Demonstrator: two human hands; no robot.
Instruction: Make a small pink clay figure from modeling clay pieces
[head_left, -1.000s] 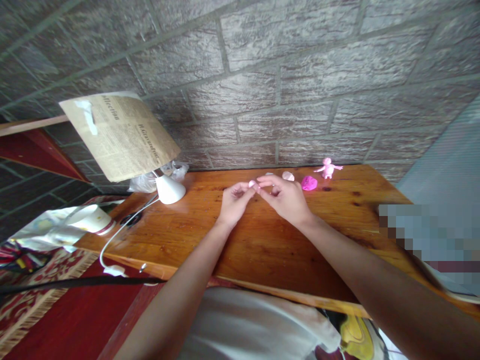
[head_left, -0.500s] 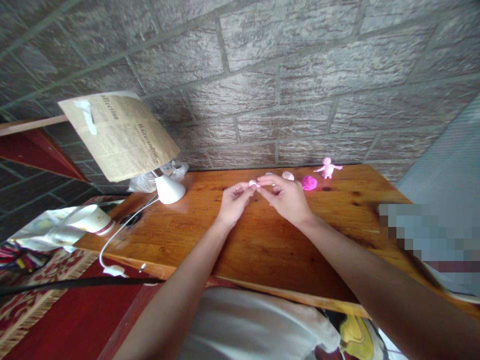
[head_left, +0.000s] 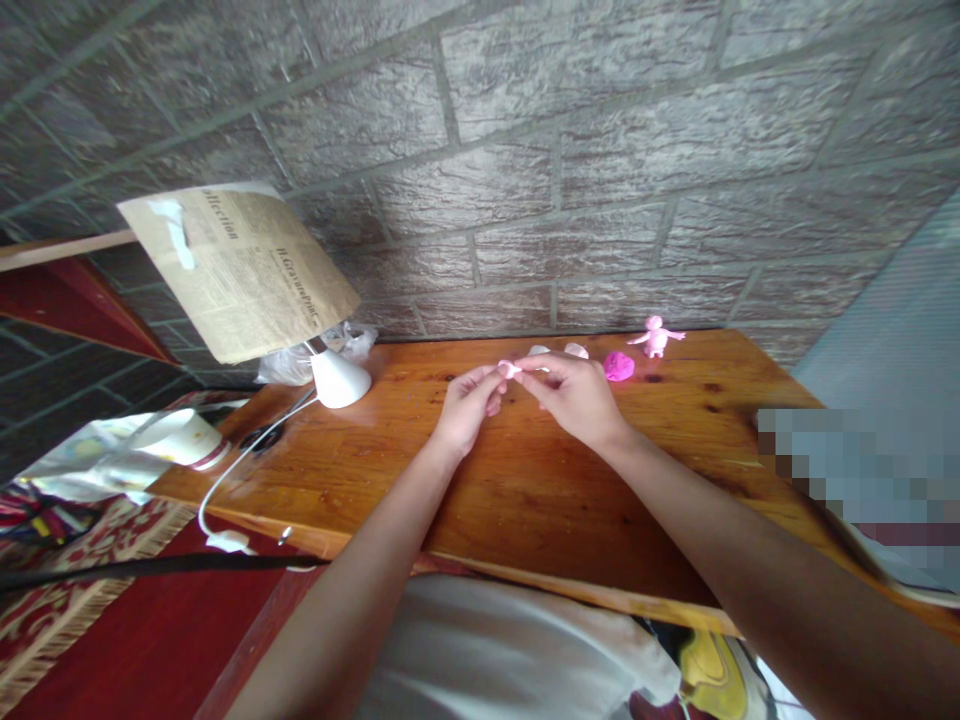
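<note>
While the left hand (head_left: 466, 408) pinches a pale pink lump (head_left: 508, 369) above the counter (head_left: 540, 490), the right hand (head_left: 576, 396) grips its other side between fingertips, likely steadying so small a piece; a pink doll (head_left: 655, 338) (arms outspread) stands beyond.

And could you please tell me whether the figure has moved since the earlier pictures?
No, the figure stands in the same spot, just behind the same dark knot in the table.

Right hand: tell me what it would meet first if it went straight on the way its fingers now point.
First the small pink piece that the right hand pinches, then probably the left hand, though depth is unclear.
</note>
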